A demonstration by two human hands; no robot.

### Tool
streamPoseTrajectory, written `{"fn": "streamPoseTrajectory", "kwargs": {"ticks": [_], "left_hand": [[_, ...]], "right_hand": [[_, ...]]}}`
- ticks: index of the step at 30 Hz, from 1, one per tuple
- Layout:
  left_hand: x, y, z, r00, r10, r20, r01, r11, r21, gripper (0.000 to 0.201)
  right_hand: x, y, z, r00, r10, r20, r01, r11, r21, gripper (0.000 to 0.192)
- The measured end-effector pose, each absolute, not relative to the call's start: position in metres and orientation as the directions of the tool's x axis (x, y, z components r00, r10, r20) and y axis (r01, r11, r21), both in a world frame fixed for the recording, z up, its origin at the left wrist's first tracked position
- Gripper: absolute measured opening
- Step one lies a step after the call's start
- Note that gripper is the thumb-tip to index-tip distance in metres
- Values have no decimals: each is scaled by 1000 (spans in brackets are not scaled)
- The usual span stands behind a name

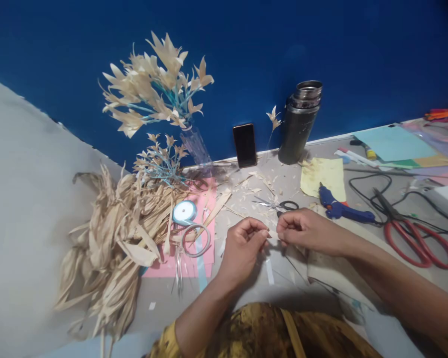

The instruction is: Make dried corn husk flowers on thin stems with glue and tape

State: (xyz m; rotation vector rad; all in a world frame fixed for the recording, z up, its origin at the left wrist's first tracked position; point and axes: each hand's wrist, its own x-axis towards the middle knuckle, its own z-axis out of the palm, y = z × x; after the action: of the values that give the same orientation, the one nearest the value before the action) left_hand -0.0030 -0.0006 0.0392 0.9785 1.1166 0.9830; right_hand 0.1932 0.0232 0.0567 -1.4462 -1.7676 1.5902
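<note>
My left hand (244, 248) is closed in a pinch above the table, thumb against fingertips. Facing it closely, my right hand (308, 231) pinches too. A tiny pale sliver (273, 233) shows between the fingertips; its kind is too small to make out. Just beyond the hands lie small scissors (274, 204) with black handles, among scattered dry scraps. Left of my left hand, a roll of light blue ribbon (184, 212) and a pale ring-shaped roll (196, 239) rest on pink paper (164, 271).
Dry corn husks (108, 248) pile up at left, below husk flowers (149, 89) in a clear bottle. A phone (245, 145) and a dark flask (300, 129) stand by the blue wall. A blue glue gun (345, 211) and red-handled scissors (421, 243) lie at right.
</note>
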Motion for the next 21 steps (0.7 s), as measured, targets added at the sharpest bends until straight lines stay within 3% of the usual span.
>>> {"fn": "streamPoseTrajectory", "kwargs": {"ticks": [6, 10, 12, 14, 17, 21], "left_hand": [[13, 1, 41, 176, 966, -190, -70, 205, 976, 9], [20, 10, 39, 167, 969, -182, -78, 197, 977, 10], [21, 17, 38, 151, 973, -175, -76, 188, 979, 10], [24, 26, 36, 135, 979, -154, -83, 166, 983, 9], [39, 45, 30, 127, 983, -130, -112, 145, 983, 10], [79, 80, 16, 181, 971, -157, -91, 175, 980, 10]], "right_hand": [[195, 15, 53, -403, 844, -354, 391, -191, -901, 11], [220, 11, 43, -283, 930, -234, 512, -59, -857, 21], [244, 8, 31, -79, 992, -96, 699, -14, -715, 22], [271, 4, 17, 137, 988, 64, 898, -96, -429, 21], [304, -3, -2, 56, 988, 146, 992, -40, -116, 32], [321, -7, -18, 23, 990, 136, 1000, -23, -4, 49]]}}
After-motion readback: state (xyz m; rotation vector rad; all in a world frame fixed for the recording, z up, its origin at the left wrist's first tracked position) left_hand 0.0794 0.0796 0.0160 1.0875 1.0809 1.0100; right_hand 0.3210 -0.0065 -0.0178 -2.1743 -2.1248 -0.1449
